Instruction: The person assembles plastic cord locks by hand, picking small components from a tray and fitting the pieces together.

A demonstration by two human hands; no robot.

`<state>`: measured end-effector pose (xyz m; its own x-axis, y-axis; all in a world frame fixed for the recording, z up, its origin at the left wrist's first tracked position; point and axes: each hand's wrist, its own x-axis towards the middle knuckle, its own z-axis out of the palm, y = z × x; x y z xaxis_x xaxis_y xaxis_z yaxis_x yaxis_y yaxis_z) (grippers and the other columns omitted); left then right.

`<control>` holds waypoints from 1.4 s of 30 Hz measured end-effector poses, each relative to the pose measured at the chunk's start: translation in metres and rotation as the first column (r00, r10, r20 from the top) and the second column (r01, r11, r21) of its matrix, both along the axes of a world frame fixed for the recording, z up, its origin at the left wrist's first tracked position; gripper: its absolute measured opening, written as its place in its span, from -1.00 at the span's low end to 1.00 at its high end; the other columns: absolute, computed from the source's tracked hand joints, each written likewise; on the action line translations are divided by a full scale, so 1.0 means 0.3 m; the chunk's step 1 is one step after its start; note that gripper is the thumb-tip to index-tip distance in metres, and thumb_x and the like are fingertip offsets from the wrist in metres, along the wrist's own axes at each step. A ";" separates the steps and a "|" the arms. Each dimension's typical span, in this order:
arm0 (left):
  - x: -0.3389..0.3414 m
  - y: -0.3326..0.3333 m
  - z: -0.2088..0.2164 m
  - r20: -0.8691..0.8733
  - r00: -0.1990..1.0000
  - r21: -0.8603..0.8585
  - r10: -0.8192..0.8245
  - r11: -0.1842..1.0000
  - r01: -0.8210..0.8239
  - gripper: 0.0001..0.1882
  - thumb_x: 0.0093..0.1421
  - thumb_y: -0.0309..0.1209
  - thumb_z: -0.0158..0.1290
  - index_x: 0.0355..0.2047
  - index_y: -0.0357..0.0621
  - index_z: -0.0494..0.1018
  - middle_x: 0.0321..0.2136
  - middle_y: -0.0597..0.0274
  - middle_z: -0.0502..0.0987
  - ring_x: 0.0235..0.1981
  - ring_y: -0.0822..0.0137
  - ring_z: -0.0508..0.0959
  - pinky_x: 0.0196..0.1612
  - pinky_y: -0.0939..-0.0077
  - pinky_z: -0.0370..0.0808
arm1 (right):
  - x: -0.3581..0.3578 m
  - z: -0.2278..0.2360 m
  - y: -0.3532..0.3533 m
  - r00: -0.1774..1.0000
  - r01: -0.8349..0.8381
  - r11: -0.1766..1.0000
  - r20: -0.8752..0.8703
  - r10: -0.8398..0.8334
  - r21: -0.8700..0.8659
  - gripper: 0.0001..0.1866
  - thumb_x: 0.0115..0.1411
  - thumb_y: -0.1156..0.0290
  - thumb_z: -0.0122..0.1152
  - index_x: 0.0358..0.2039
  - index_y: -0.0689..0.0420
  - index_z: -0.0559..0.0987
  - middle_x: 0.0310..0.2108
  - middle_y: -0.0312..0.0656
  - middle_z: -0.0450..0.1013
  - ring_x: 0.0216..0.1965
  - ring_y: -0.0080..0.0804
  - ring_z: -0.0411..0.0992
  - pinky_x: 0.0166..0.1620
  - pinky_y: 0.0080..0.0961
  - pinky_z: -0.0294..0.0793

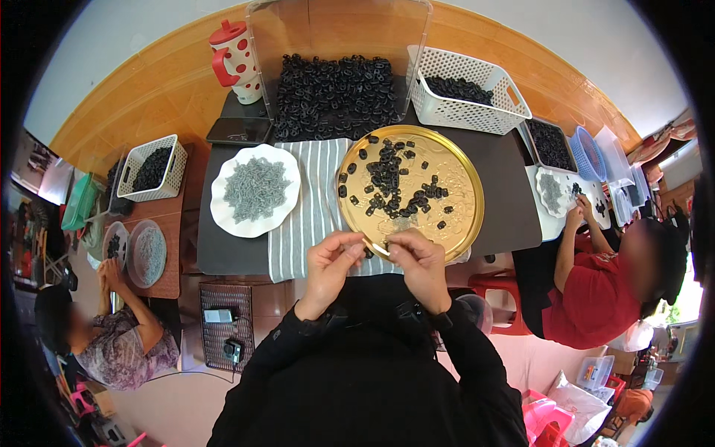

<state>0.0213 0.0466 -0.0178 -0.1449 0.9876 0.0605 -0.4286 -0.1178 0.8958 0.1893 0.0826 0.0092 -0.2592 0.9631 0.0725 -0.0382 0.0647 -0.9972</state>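
My left hand [333, 268] and my right hand [418, 267] meet over the near rim of a round golden tray [465, 171]. Thumb and forefinger of each are pinched together. Something small and pale shows between the fingertips, too small to name, with a black bit close by. Loose black plastic pieces [386, 175] lie scattered over the tray. To its left, a white wavy-edged plate [223, 211] bears a heap of small grey pieces [257, 188]. Under plate and tray runs a grey-and-white striped cloth [316, 216].
Behind the tray stand a clear bin [337, 22] of black pieces and a white perforated basket [473, 112]. A red-and-white tumbler [240, 63] and a dark phone [239, 130] are at back left. Two people work at side tables, one left [130, 346], one right [596, 298].
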 end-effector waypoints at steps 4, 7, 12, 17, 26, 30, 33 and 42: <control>0.014 -0.049 0.068 -0.023 0.985 -0.034 -0.171 0.985 0.170 -0.81 0.15 -0.63 0.06 -0.20 -0.35 0.50 -0.42 0.21 0.53 -0.43 0.45 0.52 -0.45 0.66 0.46 | -0.028 0.057 -0.076 0.998 -0.028 0.999 -0.064 0.025 -0.047 -0.88 0.13 0.67 0.13 -0.29 0.26 0.52 -0.43 -0.35 0.45 -0.41 -0.69 0.38 -0.32 -0.72 0.37; 0.011 -0.064 0.041 0.077 0.976 -0.064 -0.206 0.975 0.211 -0.86 0.14 -0.63 0.08 -0.26 -0.34 0.53 -0.39 0.19 0.54 -0.44 0.47 0.52 -0.46 0.69 0.45 | -0.033 0.049 -0.099 0.985 -0.069 0.997 -0.160 0.063 -0.033 -0.95 0.17 0.62 0.13 -0.33 0.24 0.50 -0.44 -0.33 0.45 -0.42 -0.67 0.40 -0.34 -0.73 0.38; 0.014 -0.057 0.020 0.182 0.963 -0.072 -0.198 0.974 0.213 -0.89 0.14 -0.62 0.09 -0.29 -0.34 0.53 -0.43 0.18 0.55 -0.47 0.45 0.54 -0.49 0.69 0.46 | 0.039 0.063 -0.040 0.996 -0.026 0.997 0.085 0.020 0.071 -0.98 0.14 0.61 0.13 -0.39 0.26 0.51 -0.50 -0.27 0.44 -0.45 -0.57 0.42 -0.39 -0.63 0.39; 0.004 -0.064 0.013 0.110 0.979 -0.072 -0.172 0.981 0.180 -0.86 0.15 -0.63 0.07 -0.25 -0.37 0.51 -0.42 0.13 0.55 -0.47 0.39 0.58 -0.50 0.68 0.46 | 0.201 0.078 0.137 0.826 -0.044 0.927 0.536 -0.176 0.372 -0.89 0.03 0.63 0.13 -0.37 0.27 0.49 -0.48 -0.08 0.44 -0.44 -0.27 0.46 -0.36 -0.47 0.42; -0.014 -0.065 0.012 0.041 0.995 -0.096 -0.090 0.991 0.093 -0.77 0.15 -0.66 0.05 -0.16 -0.31 0.51 -0.39 0.18 0.54 -0.42 0.44 0.54 -0.42 0.65 0.48 | 0.163 0.068 0.263 0.524 -0.359 0.811 0.818 -0.235 0.462 -0.86 -0.02 0.61 0.08 -0.38 0.29 0.42 -0.46 0.09 0.41 -0.38 0.10 0.39 -0.31 -0.13 0.39; -0.024 -0.059 0.005 0.066 0.996 -0.095 -0.055 0.994 0.061 -0.77 0.14 -0.66 0.05 -0.17 -0.36 0.50 -0.42 0.17 0.56 -0.44 0.42 0.56 -0.45 0.67 0.47 | 0.146 0.065 0.277 0.474 -0.416 0.790 0.849 -0.234 0.451 -0.88 -0.04 0.61 0.07 -0.42 0.29 0.40 -0.50 0.10 0.40 -0.39 0.12 0.39 -0.32 -0.12 0.39; -0.024 -0.061 0.002 0.060 0.997 -0.095 -0.049 0.994 0.054 -0.78 0.14 -0.66 0.05 -0.17 -0.35 0.50 -0.42 0.17 0.56 -0.45 0.43 0.56 -0.45 0.67 0.47 | 0.144 0.063 0.289 0.465 -0.449 0.779 0.859 -0.215 0.438 -0.88 -0.05 0.62 0.05 -0.43 0.29 0.39 -0.52 0.10 0.40 -0.42 0.11 0.39 -0.34 -0.12 0.38; -0.025 -0.079 -0.006 0.074 0.996 -0.089 -0.052 0.994 0.059 -0.79 0.15 -0.65 0.04 -0.18 -0.35 0.50 -0.44 0.16 0.57 -0.46 0.43 0.55 -0.45 0.67 0.46 | 0.184 0.077 0.304 0.595 -0.353 0.813 0.781 -0.187 0.464 -0.90 -0.04 0.60 0.02 -0.43 0.26 0.40 -0.52 0.11 0.42 -0.44 0.11 0.42 -0.38 -0.13 0.39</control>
<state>0.0138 0.0230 -0.0196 -0.0903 0.9952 -0.0383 -0.4955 -0.0116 0.8685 0.2445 0.1737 0.0323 -0.5464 0.7913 0.2742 0.6744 0.6099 -0.4162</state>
